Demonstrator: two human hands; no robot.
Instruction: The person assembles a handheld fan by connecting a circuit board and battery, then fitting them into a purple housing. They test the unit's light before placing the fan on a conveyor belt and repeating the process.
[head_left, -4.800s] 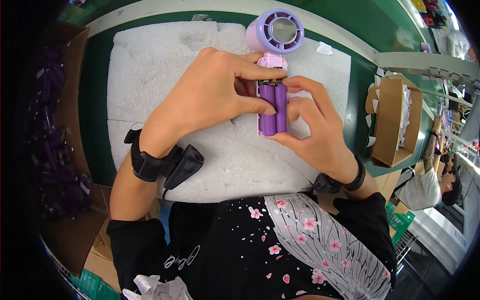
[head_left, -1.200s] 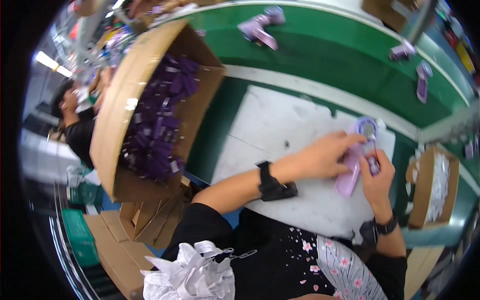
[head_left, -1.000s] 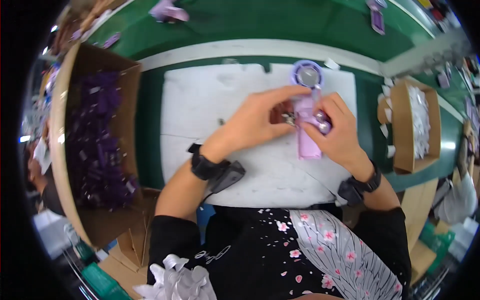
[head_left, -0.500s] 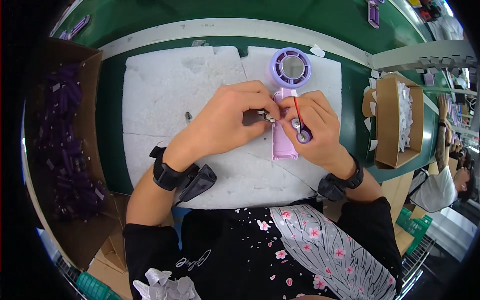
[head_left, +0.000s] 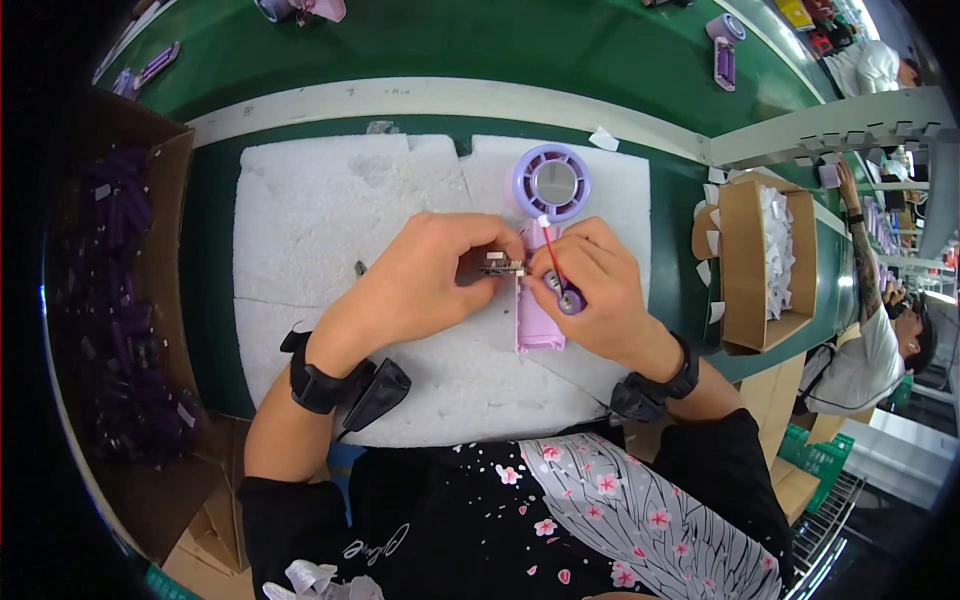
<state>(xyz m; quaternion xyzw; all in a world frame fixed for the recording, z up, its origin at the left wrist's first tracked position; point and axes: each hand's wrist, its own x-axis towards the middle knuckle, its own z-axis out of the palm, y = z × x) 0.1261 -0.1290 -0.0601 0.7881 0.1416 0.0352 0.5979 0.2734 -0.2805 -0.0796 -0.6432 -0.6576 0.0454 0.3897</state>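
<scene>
A handheld fan lies on a white foam sheet (head_left: 310, 210), its lilac round head (head_left: 523, 182) away from me and its open pink handle shell (head_left: 540, 330) toward me. My left hand (head_left: 410, 280) pinches a small circuit board (head_left: 497, 268) at the left side of the shell. Closed around a pair of purple battery cells (head_left: 570, 301), my right hand (head_left: 605, 290) is just over the handle. A red wire (head_left: 551, 246) runs up from the cells to a white connector (head_left: 543, 222). The fingertips of both hands nearly meet and hide part of the shell.
At the left stands a deep cardboard box (head_left: 170, 250) of purple battery packs. A smaller carton (head_left: 745, 270) of white pieces is on the right. Beyond a white rail (head_left: 300, 100), more fan parts lie on a green belt (head_left: 450, 40). Co-workers sit at far right.
The whole view has shifted, so the bench appears lower and more to the left. More of the circuit board shows between my left fingers. Both hands keep their hold.
</scene>
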